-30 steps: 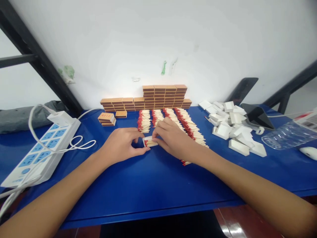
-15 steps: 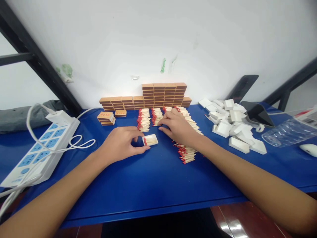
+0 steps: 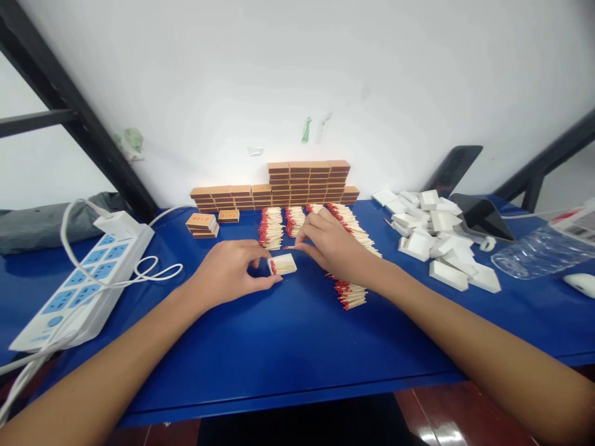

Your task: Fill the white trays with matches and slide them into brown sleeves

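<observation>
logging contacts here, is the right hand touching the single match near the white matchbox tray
Touching. The head view shows the match pinched in the right hand, its red head sticking out to the left.

Matches (image 3: 271,229), matchboxes (image 3: 309,183) on blue table (image 3: 279,347)

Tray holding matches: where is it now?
In the head view, the tray is near the centre on the blue table, between the left hand and the right hand.
</observation>
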Motion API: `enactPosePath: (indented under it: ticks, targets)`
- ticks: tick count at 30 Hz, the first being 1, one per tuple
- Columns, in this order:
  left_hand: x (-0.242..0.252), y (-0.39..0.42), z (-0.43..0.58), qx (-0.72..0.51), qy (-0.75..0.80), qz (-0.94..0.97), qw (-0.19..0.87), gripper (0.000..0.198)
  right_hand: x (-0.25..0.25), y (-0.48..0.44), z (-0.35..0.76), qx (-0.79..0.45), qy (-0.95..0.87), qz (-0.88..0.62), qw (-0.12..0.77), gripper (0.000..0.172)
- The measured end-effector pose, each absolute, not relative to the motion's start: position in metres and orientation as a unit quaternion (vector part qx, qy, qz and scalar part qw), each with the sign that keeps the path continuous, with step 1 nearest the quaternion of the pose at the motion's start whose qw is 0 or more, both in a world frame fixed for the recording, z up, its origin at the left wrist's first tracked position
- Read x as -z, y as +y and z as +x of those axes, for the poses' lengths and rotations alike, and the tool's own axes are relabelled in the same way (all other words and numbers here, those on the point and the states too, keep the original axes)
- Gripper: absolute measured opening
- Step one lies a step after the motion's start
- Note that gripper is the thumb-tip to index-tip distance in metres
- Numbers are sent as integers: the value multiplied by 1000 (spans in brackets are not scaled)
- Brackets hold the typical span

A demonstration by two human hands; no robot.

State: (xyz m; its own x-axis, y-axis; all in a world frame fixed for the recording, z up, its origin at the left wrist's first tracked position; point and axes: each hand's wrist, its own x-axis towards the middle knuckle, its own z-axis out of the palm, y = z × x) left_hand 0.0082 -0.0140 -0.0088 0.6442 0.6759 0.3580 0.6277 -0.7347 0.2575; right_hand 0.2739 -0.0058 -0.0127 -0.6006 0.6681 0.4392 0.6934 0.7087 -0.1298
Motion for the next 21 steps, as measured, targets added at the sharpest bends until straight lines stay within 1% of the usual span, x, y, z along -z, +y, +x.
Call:
enactPosePath:
  ticks: [3,7,10,12,15,18,21]
  targets:
    - [10,-14,9,-227,353,906,54,31,9,-17,265,33,-905,-354,233,22]
    - [12,-15,10,-234,344,908,56,28,16,-24,253,77,-915,-346,193,24]
    - [12,-15,10,-234,340,909,55,26,21,-25,252,77,-922,-340,170,23]
    - [12,-14,9,-235,339,909,53,27,19,-25,255,53,-924,-333,183,21]
    - [12,-14,8,-235,343,908,50,30,14,-21,264,14,-912,-337,234,17]
    - [11,-15,9,-236,342,908,53,30,12,-9,275,29,-882,-381,274,17]
    - [11,-16,10,-234,335,911,55,29,17,6,284,57,-871,-417,253,18]
